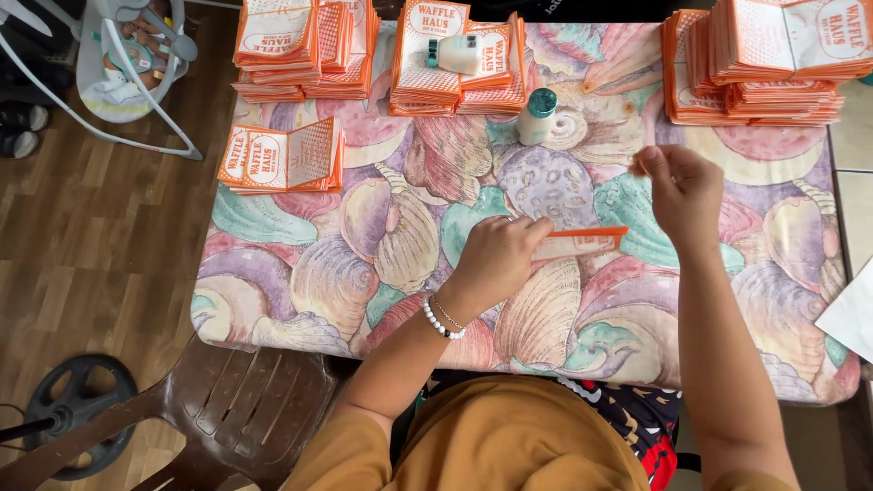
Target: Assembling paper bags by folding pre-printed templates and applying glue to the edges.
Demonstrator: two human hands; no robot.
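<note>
Left hand (496, 259) presses orange paper sleeve (582, 242) — right hand (682, 186) raised

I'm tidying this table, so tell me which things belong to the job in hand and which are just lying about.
In use:
left hand
right hand
orange-and-white paper piece
upright glue bottle
stacks of orange paper bags

Lying about:
baby bouncer
brown plastic chair
fan base
</note>
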